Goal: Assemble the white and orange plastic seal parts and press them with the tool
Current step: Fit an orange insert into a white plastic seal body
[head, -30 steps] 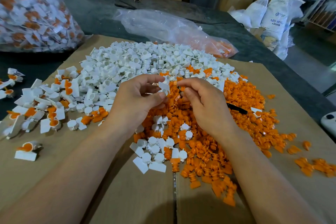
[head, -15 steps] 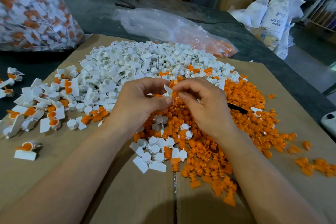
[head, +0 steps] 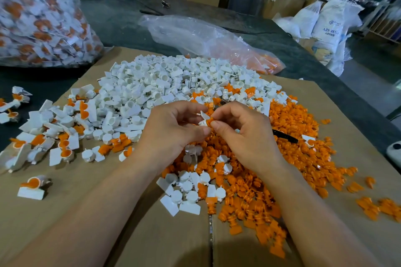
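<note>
Left hand (head: 171,130), right hand (head: 245,134) pinch seal (head: 205,120) above cardboard (head: 152,234)

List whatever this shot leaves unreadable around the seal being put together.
All head view:
- Whether the orange part is seated in the white part: fingertips of left hand and right hand cover the joint.
- Black tool: mostly behind the right hand.
- White object: cut by right edge.
- Filled bag: blurred, cut by left edge.
</note>
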Available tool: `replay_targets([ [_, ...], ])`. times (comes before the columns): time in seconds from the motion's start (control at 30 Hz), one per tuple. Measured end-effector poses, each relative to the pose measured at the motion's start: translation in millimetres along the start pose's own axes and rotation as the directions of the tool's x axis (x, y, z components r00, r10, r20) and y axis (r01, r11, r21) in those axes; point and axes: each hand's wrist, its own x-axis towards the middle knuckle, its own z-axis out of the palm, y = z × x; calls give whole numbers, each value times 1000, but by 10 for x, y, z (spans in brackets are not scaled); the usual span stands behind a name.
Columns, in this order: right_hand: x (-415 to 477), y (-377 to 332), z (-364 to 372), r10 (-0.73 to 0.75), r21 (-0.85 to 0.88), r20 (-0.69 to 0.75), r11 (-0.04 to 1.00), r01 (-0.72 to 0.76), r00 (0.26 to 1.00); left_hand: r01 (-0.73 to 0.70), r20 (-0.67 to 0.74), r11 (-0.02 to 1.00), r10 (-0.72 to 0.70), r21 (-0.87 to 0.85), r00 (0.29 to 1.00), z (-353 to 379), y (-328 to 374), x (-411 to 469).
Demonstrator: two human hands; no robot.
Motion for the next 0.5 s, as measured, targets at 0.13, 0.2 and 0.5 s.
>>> replay_targets([
  [0.13,-5,2,-8,18,-27,18,999,-17,1000,-5,-1,1000,5,14,1000,-4,-10,1],
  [0.2,-7,-3,-14,3,-42,26,999,-2,1000,-17,-2,1000,17,20,1000,-9,-15,-7],
  [0.5,-9,-1,-24,-88,-153,16,984,90,996,-96,-26,985,101,141,995,12,-61,-14],
])
